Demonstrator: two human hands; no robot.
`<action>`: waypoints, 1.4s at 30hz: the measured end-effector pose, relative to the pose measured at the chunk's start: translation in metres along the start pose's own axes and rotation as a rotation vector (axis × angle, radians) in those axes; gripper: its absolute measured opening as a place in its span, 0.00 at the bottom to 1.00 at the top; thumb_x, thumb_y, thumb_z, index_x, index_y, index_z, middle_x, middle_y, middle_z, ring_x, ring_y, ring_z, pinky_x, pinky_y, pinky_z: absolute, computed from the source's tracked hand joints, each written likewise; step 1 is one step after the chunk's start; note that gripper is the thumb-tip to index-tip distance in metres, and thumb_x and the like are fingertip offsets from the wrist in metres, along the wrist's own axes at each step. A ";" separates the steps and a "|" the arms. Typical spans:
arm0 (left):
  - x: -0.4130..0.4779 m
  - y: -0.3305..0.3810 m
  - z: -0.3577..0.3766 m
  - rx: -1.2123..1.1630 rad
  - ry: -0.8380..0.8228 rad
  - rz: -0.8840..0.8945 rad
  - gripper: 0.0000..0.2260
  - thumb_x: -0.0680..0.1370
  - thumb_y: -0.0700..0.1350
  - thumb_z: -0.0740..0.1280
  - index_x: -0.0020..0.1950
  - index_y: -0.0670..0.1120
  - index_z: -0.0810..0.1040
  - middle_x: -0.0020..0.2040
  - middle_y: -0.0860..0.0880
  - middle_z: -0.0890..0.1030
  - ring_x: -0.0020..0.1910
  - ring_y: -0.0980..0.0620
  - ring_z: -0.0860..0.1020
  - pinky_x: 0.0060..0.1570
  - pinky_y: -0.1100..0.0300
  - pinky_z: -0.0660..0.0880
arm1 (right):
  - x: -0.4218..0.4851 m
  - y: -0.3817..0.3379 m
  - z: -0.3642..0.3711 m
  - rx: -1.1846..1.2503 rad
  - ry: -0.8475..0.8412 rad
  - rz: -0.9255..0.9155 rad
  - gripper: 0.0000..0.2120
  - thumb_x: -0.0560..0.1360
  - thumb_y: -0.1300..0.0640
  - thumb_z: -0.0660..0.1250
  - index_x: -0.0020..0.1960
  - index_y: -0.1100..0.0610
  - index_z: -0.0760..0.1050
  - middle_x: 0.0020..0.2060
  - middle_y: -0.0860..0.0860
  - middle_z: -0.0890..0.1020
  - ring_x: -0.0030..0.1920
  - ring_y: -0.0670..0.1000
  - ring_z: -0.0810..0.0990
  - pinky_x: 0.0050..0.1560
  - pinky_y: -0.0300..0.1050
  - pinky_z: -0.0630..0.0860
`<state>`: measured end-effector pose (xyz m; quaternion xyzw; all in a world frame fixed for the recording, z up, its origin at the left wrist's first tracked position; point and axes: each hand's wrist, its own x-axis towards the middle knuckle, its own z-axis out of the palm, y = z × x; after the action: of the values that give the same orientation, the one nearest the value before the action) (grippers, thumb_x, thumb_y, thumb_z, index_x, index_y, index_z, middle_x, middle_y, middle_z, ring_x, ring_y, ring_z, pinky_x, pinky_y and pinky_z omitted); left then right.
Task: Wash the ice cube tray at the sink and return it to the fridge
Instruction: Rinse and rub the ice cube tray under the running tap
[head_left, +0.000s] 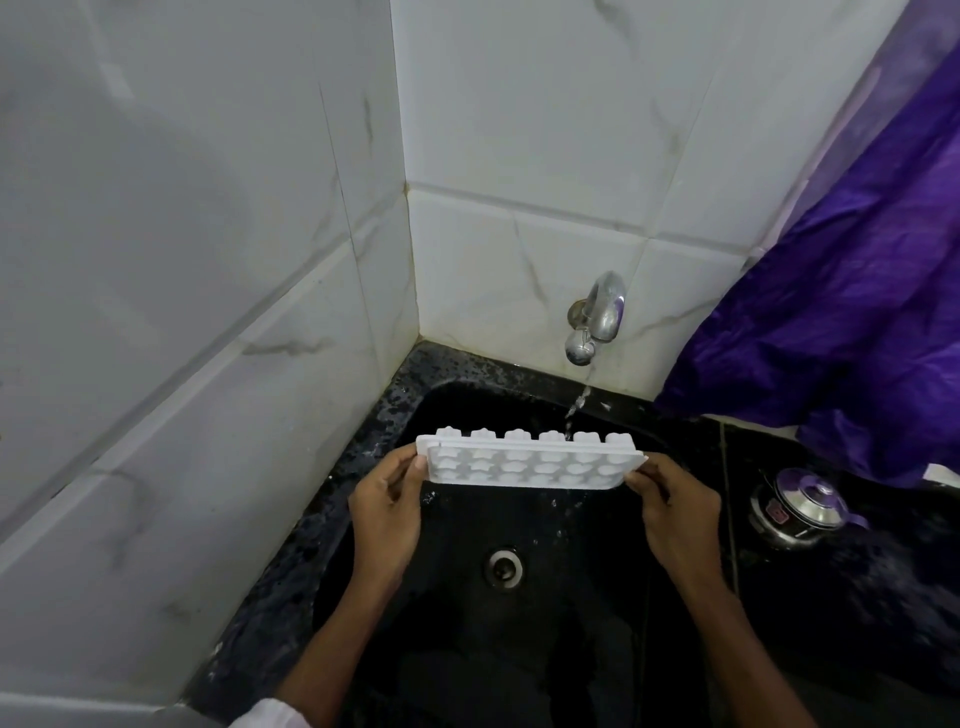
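Our forearms reach up from the bottom edge, a white sleeve (265, 714) showing at the left one, and both meet at the ice cube tray (530, 465), which we hold in the air over the basin of the black sink (457, 400), above its drain (503, 567). We see a white plastic tray, long and narrow, with rows of small rounded cavities. It is tipped so that its open face looks back toward us, and the moulded bottoms of the far row stand up as a line of bumps along the upper edge. A thin stream of water (576, 405) falls from the metal tap (597, 317) on the tiled wall (208, 208) and lands on that far edge, right of centre. Our left hand (387, 506) pinches the left short end, thumb on the near face and curled fingers behind it. Our right hand (675, 514) grips the right end the same way, fingers closed on the rim at the corner. To the right, a steel pot (800, 506) with a lid sits on the dark counter (883, 597), under a hanging purple cloth (857, 322).
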<state>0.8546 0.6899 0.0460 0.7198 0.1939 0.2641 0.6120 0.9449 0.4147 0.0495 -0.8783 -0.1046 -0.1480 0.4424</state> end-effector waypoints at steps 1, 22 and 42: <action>-0.002 0.000 0.001 -0.002 0.008 0.001 0.09 0.81 0.40 0.65 0.56 0.51 0.83 0.51 0.61 0.85 0.54 0.61 0.82 0.55 0.67 0.77 | -0.001 0.001 0.002 -0.010 -0.029 0.014 0.11 0.74 0.69 0.69 0.48 0.55 0.82 0.39 0.45 0.84 0.44 0.38 0.81 0.46 0.23 0.70; 0.024 0.011 0.025 -0.117 -0.172 -0.335 0.09 0.83 0.45 0.63 0.59 0.50 0.81 0.49 0.50 0.87 0.50 0.48 0.85 0.55 0.42 0.80 | 0.022 -0.001 0.019 0.006 -0.062 0.260 0.16 0.80 0.56 0.64 0.67 0.50 0.72 0.48 0.51 0.83 0.47 0.46 0.80 0.51 0.42 0.75; 0.028 0.018 0.041 -0.178 -0.096 -0.385 0.08 0.83 0.41 0.62 0.56 0.48 0.81 0.46 0.50 0.87 0.47 0.48 0.85 0.53 0.45 0.81 | 0.066 -0.016 0.041 -0.379 -0.505 0.113 0.17 0.83 0.47 0.53 0.70 0.38 0.68 0.78 0.55 0.53 0.73 0.59 0.58 0.71 0.56 0.61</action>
<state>0.9010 0.6718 0.0637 0.6243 0.2743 0.1240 0.7209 1.0084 0.4601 0.0615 -0.9585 -0.1326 0.0828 0.2385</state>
